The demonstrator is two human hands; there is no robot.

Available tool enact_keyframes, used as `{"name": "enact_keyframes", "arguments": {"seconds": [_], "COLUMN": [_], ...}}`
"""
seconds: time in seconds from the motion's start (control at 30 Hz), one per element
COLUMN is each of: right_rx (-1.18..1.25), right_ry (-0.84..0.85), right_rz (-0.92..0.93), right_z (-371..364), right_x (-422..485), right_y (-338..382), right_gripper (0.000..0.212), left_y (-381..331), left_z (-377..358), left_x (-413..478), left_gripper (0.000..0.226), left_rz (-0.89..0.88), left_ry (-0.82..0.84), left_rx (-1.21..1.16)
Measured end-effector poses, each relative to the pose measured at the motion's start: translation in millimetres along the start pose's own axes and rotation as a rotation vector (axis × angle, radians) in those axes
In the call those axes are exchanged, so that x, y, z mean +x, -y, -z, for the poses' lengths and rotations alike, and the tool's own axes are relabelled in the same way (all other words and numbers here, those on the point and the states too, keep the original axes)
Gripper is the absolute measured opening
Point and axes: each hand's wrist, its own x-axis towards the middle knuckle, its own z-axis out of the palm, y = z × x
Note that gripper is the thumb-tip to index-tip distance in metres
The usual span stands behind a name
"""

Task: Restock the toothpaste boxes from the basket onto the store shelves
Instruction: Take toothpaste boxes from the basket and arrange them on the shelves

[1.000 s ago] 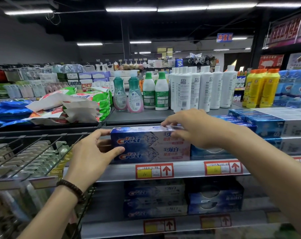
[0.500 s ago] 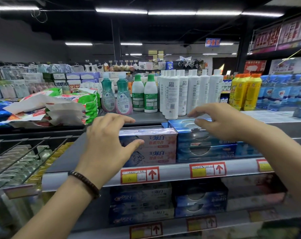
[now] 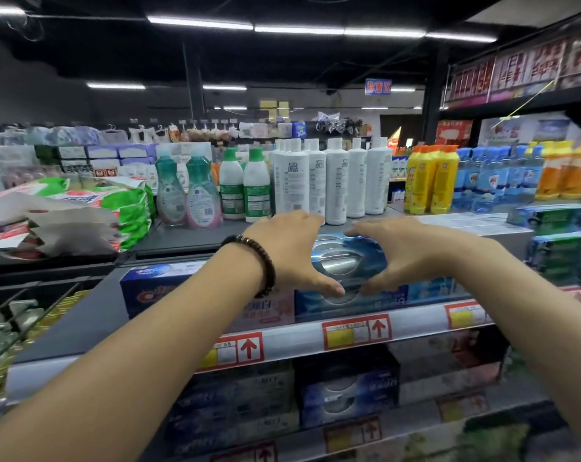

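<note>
A stack of blue toothpaste boxes (image 3: pixel 347 261) sits on the upper shelf (image 3: pixel 299 338) behind its price rail. My left hand (image 3: pixel 289 248) clasps the stack's left end, fingers over the top and thumb low on the front. From the other side my right hand (image 3: pixel 402 255) clasps it the same way, and the two thumbs nearly meet. White, blue and pink Crest boxes (image 3: pixel 169 288) lie stacked just left of the blue ones, partly behind my left forearm. The basket is out of sight.
White bottles (image 3: pixel 315 181), green-capped bottles (image 3: pixel 245 188) and yellow bottles (image 3: pixel 429 178) stand on the top deck just behind the boxes. Green toothpaste boxes (image 3: pixel 562 218) lie at the right. More toothpaste boxes (image 3: pixel 345 388) fill the lower shelf. A wire rack (image 3: pixel 15 321) is at the left.
Both hands left the Crest boxes and moved right to the blue stack, where they closed around its ends. The view shifted right with them.
</note>
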Motion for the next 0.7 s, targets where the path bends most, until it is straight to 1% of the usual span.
{"name": "enact_keyframes", "arguments": {"seconds": [0.1,0.27,0.4,0.47,0.6,0.7], "right_rx": [-0.036,-0.081,-0.099,-0.103,-0.121,-0.112], "right_ry": [-0.003,0.033,0.076,0.074,0.063,0.043], "right_rz": [0.019,0.012,-0.009,-0.011,-0.007,0.012], "right_z": [-2,-2,-6,-7,-4,-3], "right_x": [6,12,19,21,22,20], "right_y": [-2,-4,-14,-17,-16,-16], "right_gripper": [0.120,0.129,0.138,0.134,0.124,0.108], "left_y": [-4,-1,-1,-2,-4,-4], "left_z": [-3,-15,-15,-14,-13,-13], "left_x": [19,33,33,32,30,28], "left_gripper": [0.124,0.145,0.137,0.134,0.135,0.136], "left_rz": [0.005,0.011,0.002,0.001,-0.002,-0.001], "left_ry": [0.089,0.167,0.185,0.186,0.177,0.165], "left_rx": [-0.019,-0.020,0.005,0.012,0.007,-0.010]}}
